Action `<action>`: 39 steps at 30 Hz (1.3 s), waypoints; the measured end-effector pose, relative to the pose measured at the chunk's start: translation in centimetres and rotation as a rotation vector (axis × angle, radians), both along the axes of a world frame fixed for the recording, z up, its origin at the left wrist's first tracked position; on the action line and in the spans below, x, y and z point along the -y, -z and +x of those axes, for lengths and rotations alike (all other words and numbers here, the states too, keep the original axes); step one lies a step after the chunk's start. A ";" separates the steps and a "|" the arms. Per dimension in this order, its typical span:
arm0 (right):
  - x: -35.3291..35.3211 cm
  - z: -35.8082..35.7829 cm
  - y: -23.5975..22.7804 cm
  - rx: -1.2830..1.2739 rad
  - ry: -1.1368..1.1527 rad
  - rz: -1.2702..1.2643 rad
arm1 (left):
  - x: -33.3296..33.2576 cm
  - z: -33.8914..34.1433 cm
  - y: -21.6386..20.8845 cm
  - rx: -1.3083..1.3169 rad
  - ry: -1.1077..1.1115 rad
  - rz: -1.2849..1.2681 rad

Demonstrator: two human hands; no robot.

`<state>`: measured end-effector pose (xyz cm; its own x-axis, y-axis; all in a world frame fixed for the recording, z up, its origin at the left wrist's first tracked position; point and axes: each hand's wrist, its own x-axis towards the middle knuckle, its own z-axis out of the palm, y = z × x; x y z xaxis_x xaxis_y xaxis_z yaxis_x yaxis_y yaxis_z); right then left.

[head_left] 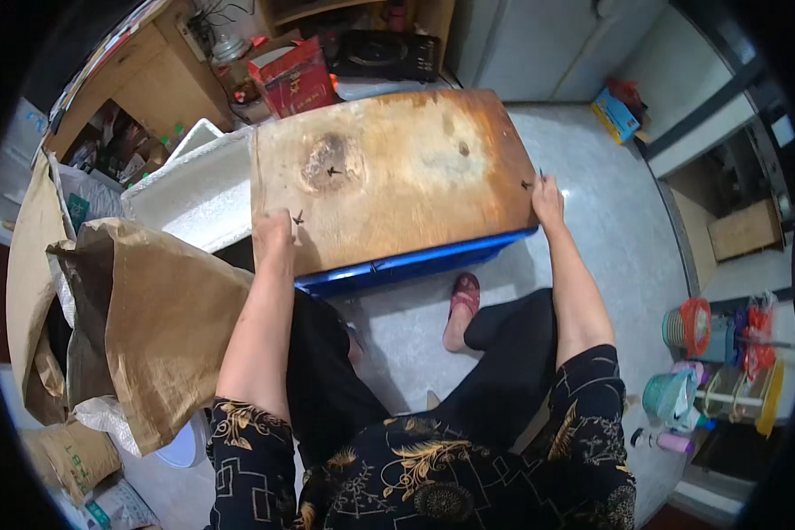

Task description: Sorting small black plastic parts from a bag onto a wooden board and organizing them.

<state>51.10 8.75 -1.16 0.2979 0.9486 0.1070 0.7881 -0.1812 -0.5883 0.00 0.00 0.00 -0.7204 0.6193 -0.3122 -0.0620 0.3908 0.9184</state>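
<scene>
A worn wooden board [397,194], stained dark brown at its right end and scorched near its left, lies across a blue plastic crate [406,266]. My left hand [276,234] is closed on the board's left edge. At the opposite end, my right hand [548,201] grips the right edge, fingers bent over it. Small dark twig-like pieces rest on the wood: one on the scorched ring [334,171], one beside my left hand [299,217] and one by my right fingers [526,185]. The undersides of both hands are hidden.
A white foam box [199,199] adjoins the board's left side, with large brown paper sacks [163,309] nearer me. Behind the board are a red carton [291,79] and a black cooktop [384,55]. Baskets and bottles [676,397] stand at the right. My feet are close to the crate.
</scene>
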 end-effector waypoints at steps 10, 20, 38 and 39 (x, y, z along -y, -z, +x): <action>-2.2 -2.8 -1.0 0.250 0.016 -0.143 | -5.2 3.5 -0.3 -0.783 0.279 -0.289; -2.9 -17.6 0.1 0.028 -0.618 0.012 | -9.5 11.7 -0.1 -0.891 0.777 0.014; -4.5 -15.1 0.1 0.011 -0.569 0.013 | -0.3 15.9 -5.8 -0.674 0.921 0.209; -4.4 -14.0 0.4 0.164 -0.561 0.073 | 2.4 16.3 -6.7 -0.737 0.899 0.459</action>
